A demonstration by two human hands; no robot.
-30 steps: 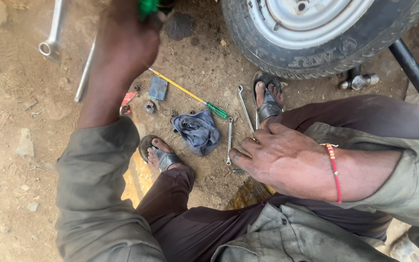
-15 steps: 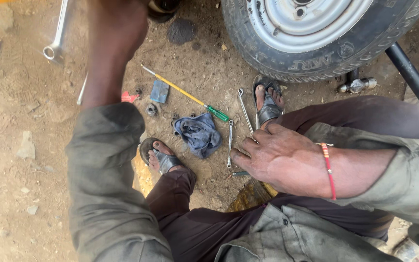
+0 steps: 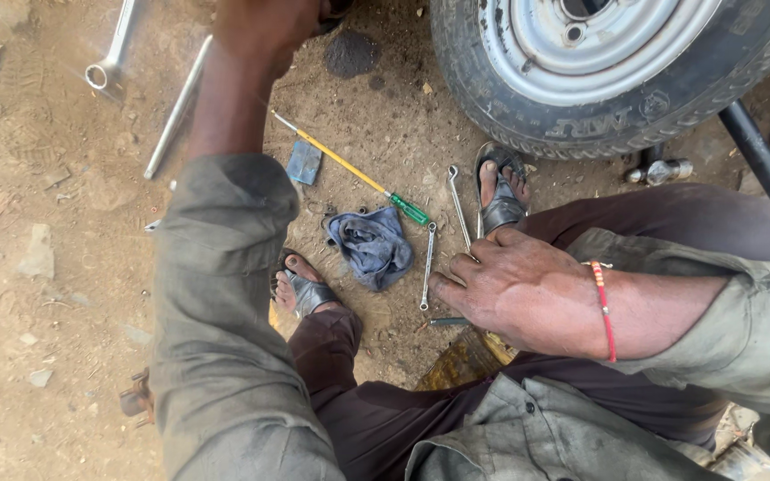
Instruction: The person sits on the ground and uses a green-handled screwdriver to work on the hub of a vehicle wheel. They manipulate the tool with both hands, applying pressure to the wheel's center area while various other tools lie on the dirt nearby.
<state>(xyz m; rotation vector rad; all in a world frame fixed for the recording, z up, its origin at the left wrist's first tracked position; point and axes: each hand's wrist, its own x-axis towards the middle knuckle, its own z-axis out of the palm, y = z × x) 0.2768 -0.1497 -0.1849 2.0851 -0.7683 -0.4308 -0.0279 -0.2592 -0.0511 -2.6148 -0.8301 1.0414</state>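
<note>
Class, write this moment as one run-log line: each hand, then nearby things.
left hand: raised at top edge, contents unclear | right hand: empty, over spanners | nearby: rag, screwdriver, wheel

The wheel (image 3: 617, 62) fills the upper right of the frame. Below it, at centre, a screwdriver (image 3: 354, 169) lies diagonally above a rag (image 3: 372, 245), with two spanners (image 3: 443, 232) just right of the rag. Another spanner (image 3: 113, 49) lies at upper left.

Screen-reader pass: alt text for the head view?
Seated on dirt, a person rests the right hand on a knee while the left hand reaches up past the frame's top edge; thin steel spanners, a crumpled blue rag and a grey-rimmed tyre lie ahead.
</note>
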